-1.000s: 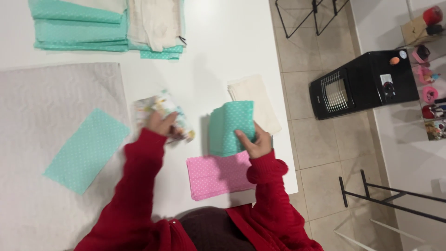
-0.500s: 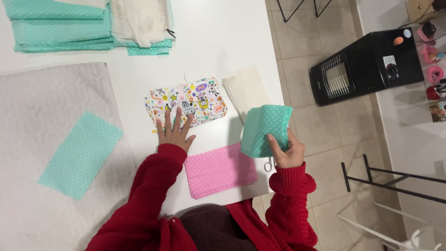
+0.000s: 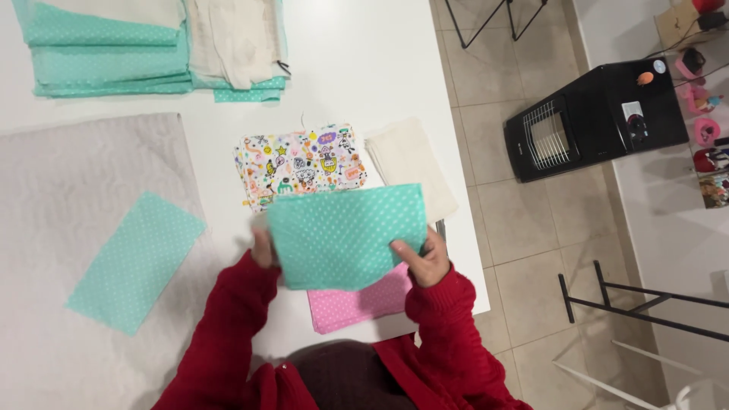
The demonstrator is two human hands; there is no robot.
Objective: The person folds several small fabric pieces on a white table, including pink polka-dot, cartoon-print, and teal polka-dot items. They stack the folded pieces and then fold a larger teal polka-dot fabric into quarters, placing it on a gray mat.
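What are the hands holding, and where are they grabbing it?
Both hands hold one teal dotted fabric piece spread flat: the left hand grips its left edge, the right hand its lower right corner.

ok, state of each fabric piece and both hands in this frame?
teal dotted piece: held up flat between both hands
left hand: grips its left edge
right hand: grips its right edge
pink dotted piece: flat on table, partly covered
cartoon-print piece: flat on table
cream piece: flat on table
second teal piece: flat on grey mat
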